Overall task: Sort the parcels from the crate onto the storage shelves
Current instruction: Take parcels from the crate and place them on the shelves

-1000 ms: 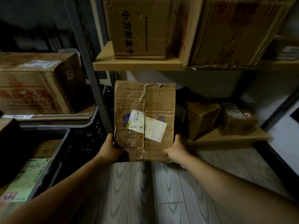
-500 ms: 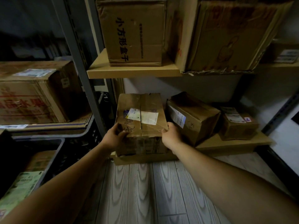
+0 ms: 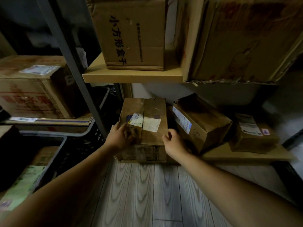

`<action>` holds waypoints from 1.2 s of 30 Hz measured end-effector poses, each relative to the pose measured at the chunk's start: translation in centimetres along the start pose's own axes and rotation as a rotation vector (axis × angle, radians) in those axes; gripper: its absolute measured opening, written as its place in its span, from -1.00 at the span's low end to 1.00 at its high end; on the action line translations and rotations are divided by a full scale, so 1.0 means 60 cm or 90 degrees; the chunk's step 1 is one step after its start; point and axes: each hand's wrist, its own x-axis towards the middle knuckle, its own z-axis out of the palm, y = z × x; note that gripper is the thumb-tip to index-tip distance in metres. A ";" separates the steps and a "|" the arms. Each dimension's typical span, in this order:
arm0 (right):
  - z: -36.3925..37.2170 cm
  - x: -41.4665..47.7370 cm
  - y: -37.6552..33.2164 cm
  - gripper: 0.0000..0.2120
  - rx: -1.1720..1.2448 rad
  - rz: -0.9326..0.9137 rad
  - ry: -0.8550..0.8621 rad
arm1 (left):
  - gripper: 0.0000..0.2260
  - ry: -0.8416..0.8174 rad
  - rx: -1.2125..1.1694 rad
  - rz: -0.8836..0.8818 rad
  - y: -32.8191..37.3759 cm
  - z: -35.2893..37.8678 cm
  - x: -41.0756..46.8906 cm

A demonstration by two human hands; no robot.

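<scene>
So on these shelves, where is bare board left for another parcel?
Bare board shows on the upper wooden shelf left of the tall printed cardboard box, and along the lower wooden shelf in front of the small labelled brown box. The lower shelf's left end is crowded: the taped parcel under both hands sits close beside the tilted box.

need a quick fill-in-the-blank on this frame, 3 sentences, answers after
1. Both hands rest on a parcel on the ____ shelf.
2. The left hand is at the parcel's ____ edge.
3. The tilted box sits to the parcel's ____.

Answers: lower; left; right
</scene>
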 end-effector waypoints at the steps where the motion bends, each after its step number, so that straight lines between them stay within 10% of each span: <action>1: -0.010 -0.001 -0.003 -0.58 0.003 -0.001 -0.006 | -0.36 -0.001 0.019 0.002 0.013 0.000 -0.005; 17: -0.183 -0.041 0.003 -0.75 -0.139 -0.082 0.115 | -0.47 -0.014 -0.108 0.229 0.192 0.059 -0.002; 24: -0.226 0.016 0.029 -0.31 -0.501 -0.002 0.041 | -0.51 -0.012 -0.124 0.247 0.221 0.110 -0.034; 36: -0.228 0.008 0.063 -0.73 -0.594 -0.191 0.126 | -0.61 0.057 -0.134 0.203 0.200 0.173 -0.096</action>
